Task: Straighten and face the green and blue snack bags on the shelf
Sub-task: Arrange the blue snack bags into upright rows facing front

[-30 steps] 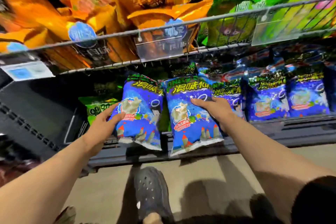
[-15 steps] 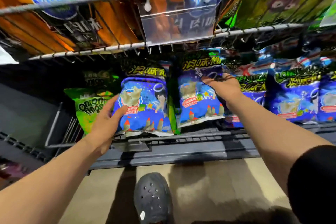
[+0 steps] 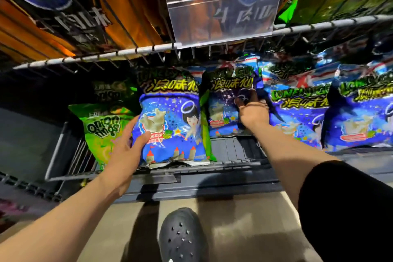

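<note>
A blue snack bag (image 3: 174, 121) stands upright at the front of the lower shelf (image 3: 191, 171). My left hand (image 3: 129, 144) grips its left edge, thumb on the front. A second blue bag (image 3: 225, 108) stands farther back in the shelf. My right hand (image 3: 253, 110) holds its right side, with the fingers curled onto the bag's front. Two more blue bags (image 3: 297, 110) (image 3: 361, 117) face forward on the right. A green onion rings bag (image 3: 104, 132) leans at the left, with another green bag behind it in shadow.
The wire shelf above (image 3: 148, 49) carries orange and green bags and a clear price tag holder (image 3: 223, 15) hanging low over the blue bags. A wire divider (image 3: 61, 151) bounds the shelf's left end. My dark shoe (image 3: 182, 236) stands on the beige floor below.
My right hand has pushed the second blue bag deeper into the shelf. The left bag stays at the front in my left hand. The camera has come closer and lower.
</note>
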`<move>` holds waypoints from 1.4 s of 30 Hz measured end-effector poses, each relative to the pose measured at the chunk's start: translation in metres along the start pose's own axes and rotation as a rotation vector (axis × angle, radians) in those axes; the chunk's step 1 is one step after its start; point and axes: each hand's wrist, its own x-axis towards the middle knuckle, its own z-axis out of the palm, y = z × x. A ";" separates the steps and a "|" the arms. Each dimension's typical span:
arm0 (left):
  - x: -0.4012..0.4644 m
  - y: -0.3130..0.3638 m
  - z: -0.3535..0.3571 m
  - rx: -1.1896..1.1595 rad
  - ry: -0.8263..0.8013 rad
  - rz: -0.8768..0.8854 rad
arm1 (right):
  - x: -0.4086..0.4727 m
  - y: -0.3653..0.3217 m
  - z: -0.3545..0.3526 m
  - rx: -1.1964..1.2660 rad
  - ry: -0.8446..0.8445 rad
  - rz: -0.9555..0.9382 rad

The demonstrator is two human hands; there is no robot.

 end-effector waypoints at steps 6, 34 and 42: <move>-0.004 0.006 0.006 -0.013 0.006 0.007 | -0.037 0.003 -0.003 -0.139 0.116 -0.054; 0.010 0.001 0.187 0.649 -0.107 0.121 | -0.070 0.055 -0.062 0.141 -0.009 -0.330; 0.013 0.019 0.192 1.052 0.136 0.200 | -0.055 0.065 -0.067 0.114 -0.056 -0.295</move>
